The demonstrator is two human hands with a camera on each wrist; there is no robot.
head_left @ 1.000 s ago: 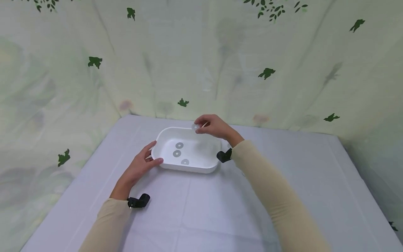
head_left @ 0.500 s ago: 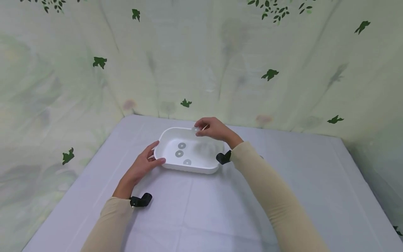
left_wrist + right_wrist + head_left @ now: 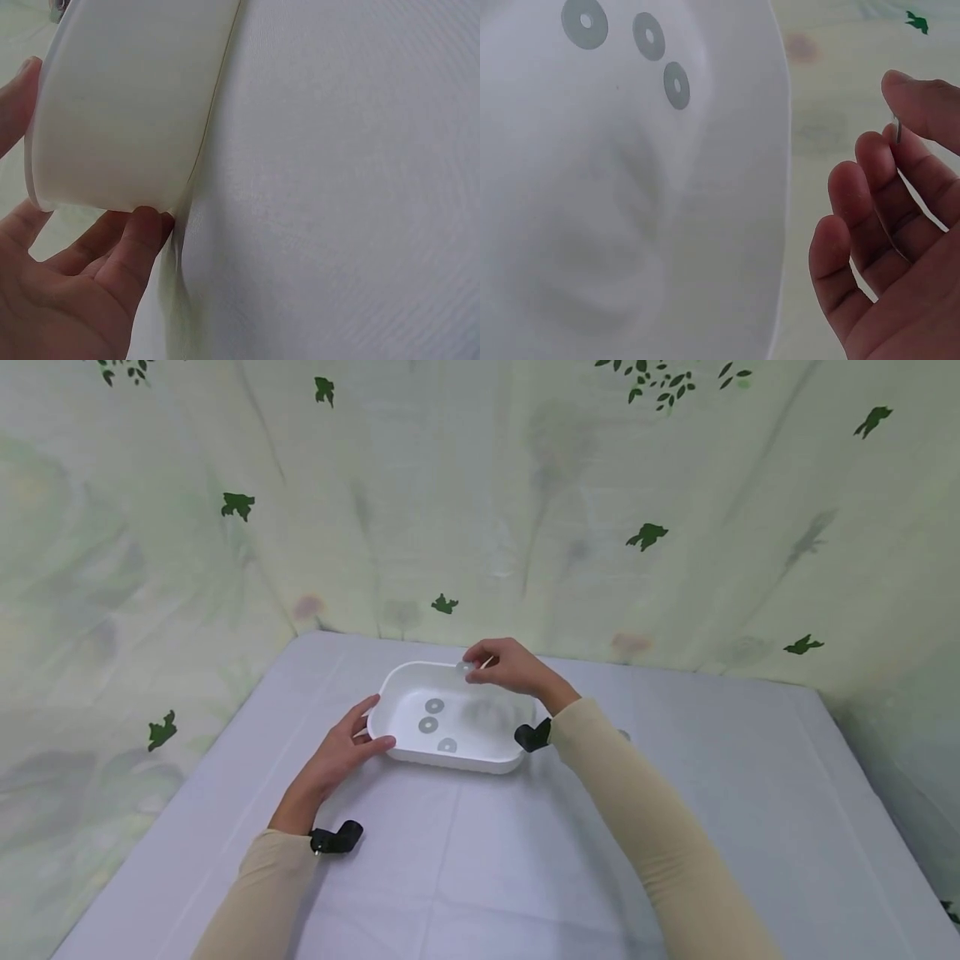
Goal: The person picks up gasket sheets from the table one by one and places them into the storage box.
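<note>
A white oval-cornered tray (image 3: 450, 762) rests on the table with three flat grey washers inside: a back washer (image 3: 434, 705), a middle washer (image 3: 428, 724) and a front washer (image 3: 447, 745). My left hand (image 3: 339, 753) grips the tray's left end, thumb at the front rim. In the left wrist view, fingertips (image 3: 146, 217) touch the outer wall low down. Over the tray's back rim, my right hand (image 3: 513, 667) pinches another washer (image 3: 464, 668) between thumb and fingers. The right wrist view shows this washer (image 3: 898, 130) edge-on, the other fingers loosely bent.
A small grey piece (image 3: 624, 734) peeks out beside the right sleeve on the white-covered table (image 3: 465, 860); most of it is hidden. Behind the table hangs a pale curtain (image 3: 480, 510) with green leaf prints. Each wrist carries a black camera (image 3: 337, 837).
My right hand has come slightly down and left relative to the tray, still pinching the washer. My left hand stays on the tray. The head view has shifted a little.
</note>
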